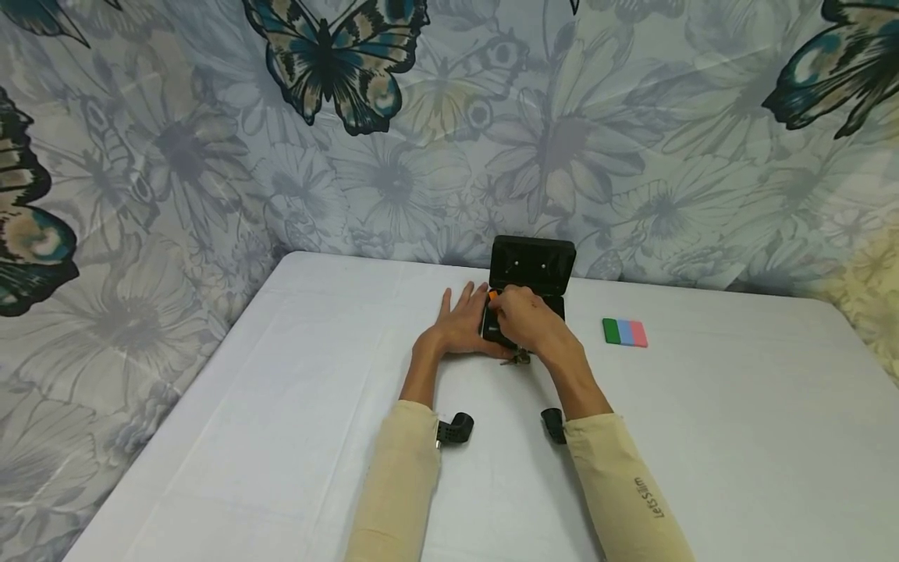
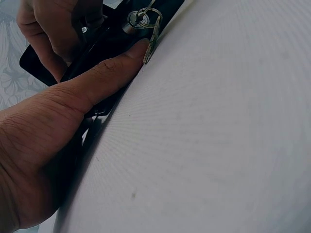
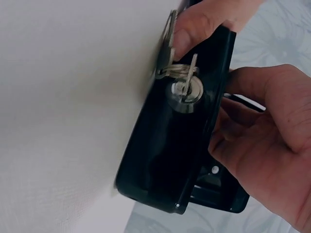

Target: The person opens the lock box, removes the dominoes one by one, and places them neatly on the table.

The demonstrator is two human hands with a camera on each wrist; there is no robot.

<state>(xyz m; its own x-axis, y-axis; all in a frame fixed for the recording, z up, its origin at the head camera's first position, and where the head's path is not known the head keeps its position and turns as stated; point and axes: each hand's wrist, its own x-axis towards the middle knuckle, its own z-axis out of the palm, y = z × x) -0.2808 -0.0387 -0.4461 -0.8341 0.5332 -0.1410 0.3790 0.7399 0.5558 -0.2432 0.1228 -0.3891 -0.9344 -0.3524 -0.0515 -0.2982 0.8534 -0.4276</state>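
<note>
A small black cash box [image 1: 499, 331] stands near the table's back edge with its lid [image 1: 531, 264] raised. My left hand [image 1: 463, 326] braces the box's left side with spread, straight fingers, its thumb lying along the front wall. My right hand [image 1: 528, 318] reaches into the box with curled fingers. A small orange object [image 1: 493, 295] shows at those fingertips; most of it is hidden. In the right wrist view, a key [image 3: 190, 73] sits in the round silver lock [image 3: 187, 93] on the front. More keys [image 3: 168, 41] hang from its ring beside the left thumb.
A flat block with green, blue and pink stripes [image 1: 625, 332] lies to the right of the box. White cloth covers the table [image 1: 295, 375]. Behind it hangs a butterfly-patterned cloth [image 1: 435, 179], close to the raised lid.
</note>
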